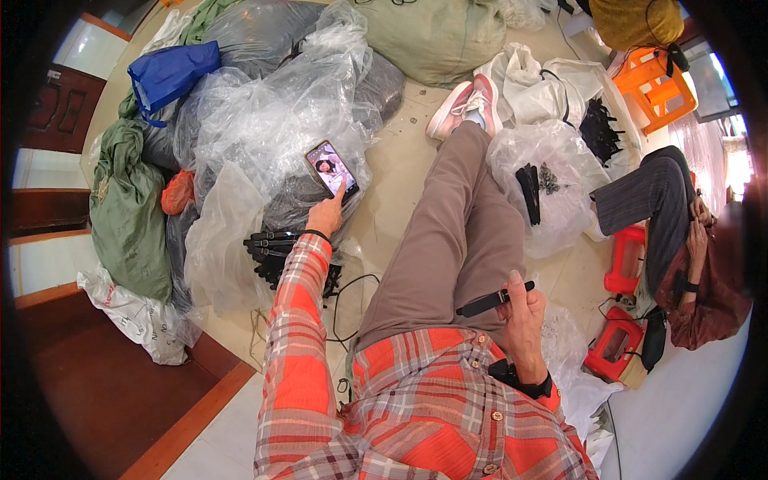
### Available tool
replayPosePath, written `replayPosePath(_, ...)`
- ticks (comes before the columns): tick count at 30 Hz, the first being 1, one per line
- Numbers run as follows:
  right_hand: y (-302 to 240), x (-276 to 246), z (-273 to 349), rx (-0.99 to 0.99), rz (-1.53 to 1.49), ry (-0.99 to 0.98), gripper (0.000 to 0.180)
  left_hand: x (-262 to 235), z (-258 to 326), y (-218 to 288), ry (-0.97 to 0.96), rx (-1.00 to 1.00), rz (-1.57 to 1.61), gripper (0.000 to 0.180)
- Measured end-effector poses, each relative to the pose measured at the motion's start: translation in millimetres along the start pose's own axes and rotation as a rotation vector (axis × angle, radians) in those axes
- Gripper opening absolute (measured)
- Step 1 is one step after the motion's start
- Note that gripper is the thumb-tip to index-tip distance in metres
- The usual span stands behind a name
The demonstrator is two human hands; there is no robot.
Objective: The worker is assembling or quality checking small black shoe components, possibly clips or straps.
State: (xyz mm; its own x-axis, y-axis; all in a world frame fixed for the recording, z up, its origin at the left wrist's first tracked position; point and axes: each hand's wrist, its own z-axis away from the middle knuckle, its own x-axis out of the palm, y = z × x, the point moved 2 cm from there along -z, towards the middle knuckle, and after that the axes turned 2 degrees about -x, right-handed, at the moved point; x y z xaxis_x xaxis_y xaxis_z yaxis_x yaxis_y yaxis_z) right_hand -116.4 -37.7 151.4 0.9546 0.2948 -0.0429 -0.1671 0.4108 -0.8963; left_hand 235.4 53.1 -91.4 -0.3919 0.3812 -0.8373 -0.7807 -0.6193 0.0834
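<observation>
Nearest the camera, the person's right hand (pixel 524 316) rests on the right thigh of the grey-brown trousers (pixel 456 232), its fingers closed around the near end of a slim black strap-like part (pixel 494 300); the rest of the part sticks out to the left above the leg, lying almost level. A dark band sits on that wrist.

Further out, the left arm in a red plaid sleeve (pixel 296 320) stretches forward. The left hand (pixel 326 214) has its forefinger straightened onto the lower edge of a smartphone (pixel 331 170), the other fingers curled in. The phone lies face up with a lit screen, tilted on top of a heap of clear plastic bags (pixel 264 120). Just left of the wrist, a bundle of black straps (pixel 268 248) lies against the bags on the floor.

To the right of the outstretched leg, a clear plastic bag (pixel 552 188) holds a few black parts; beyond it an open white sack (pixel 596 120) holds many more. A second person sits at the right edge on a red stool (pixel 624 260).

Farthest off lie green sacks (pixel 128 212), a blue bag (pixel 172 74) and an orange stool (pixel 656 84).
</observation>
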Motion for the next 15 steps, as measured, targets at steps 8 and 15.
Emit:
replayPosePath(8,0.3,1.6,-0.2,0.026,0.025,0.002,0.049,-4.2,-14.1,-21.6,0.039,-0.052,-0.041,0.077)
replayPosePath(15,-1.7,1.3,1.6,0.023,0.009,0.01,0.049,-43.6,-11.8,-26.0,0.336,-0.234,0.155,0.085)
